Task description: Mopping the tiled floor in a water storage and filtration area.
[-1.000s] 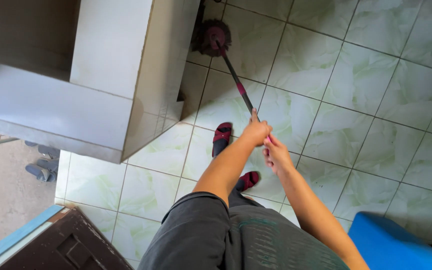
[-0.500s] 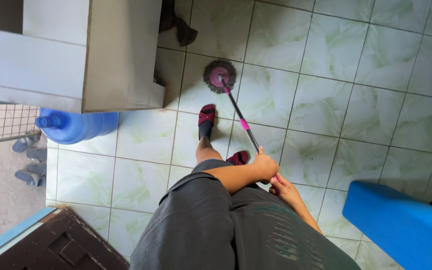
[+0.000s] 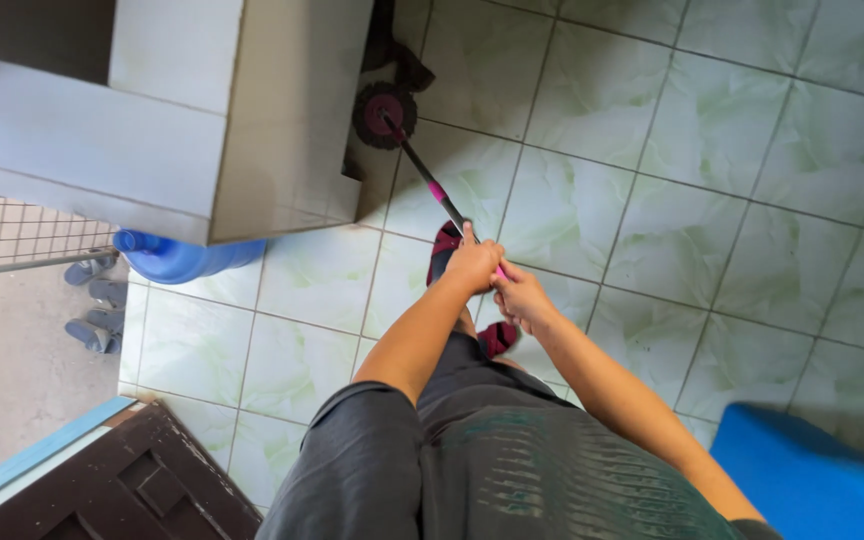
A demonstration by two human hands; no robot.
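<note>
Pale green marbled floor tiles fill the view, with a grey-tiled counter block at upper left. You hold the mop handle with both hands. Your left hand is closed round the shaft higher up; your right hand is closed just behind it, the two touching. From that grip the handle slants up and left, away from you. The round mop head rests on the tiles well ahead of your hands, at the counter's base corner. Dark rag just beyond it. Blue water jug under the counter edge. Your red slippers are below your hands. Blue box at lower right.
</note>
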